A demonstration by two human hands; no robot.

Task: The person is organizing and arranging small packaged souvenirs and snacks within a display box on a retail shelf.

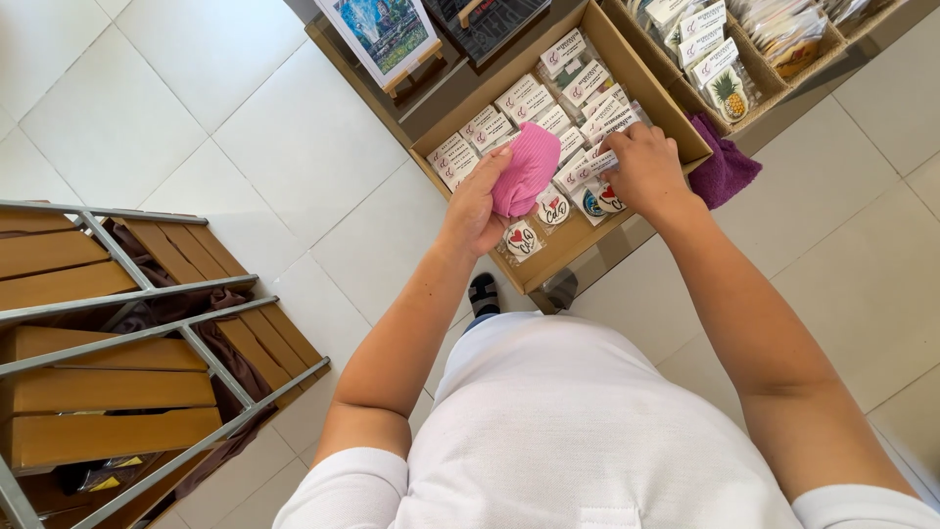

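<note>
While the left hand holds a pink cloth, the right hand sorts packets.
Left fingers clamp the cloth above the cardboard box; right fingers press on small white-labelled packets inside.

Head view, looking straight down. The left hand grips a pink cloth, held just above a shallow cardboard tray. The right hand rests palm-down on small clear packets with white labels, which fill the tray in rows. Along the tray's near edge lie round painted pieces in clear bags. A purple cloth lies just beside the tray's right corner. A second tray to the right holds more packets, one bearing a pineapple. A framed picture stands at top. At left, a wooden slatted rack with grey metal bars stands on the white tiled floor.
</note>
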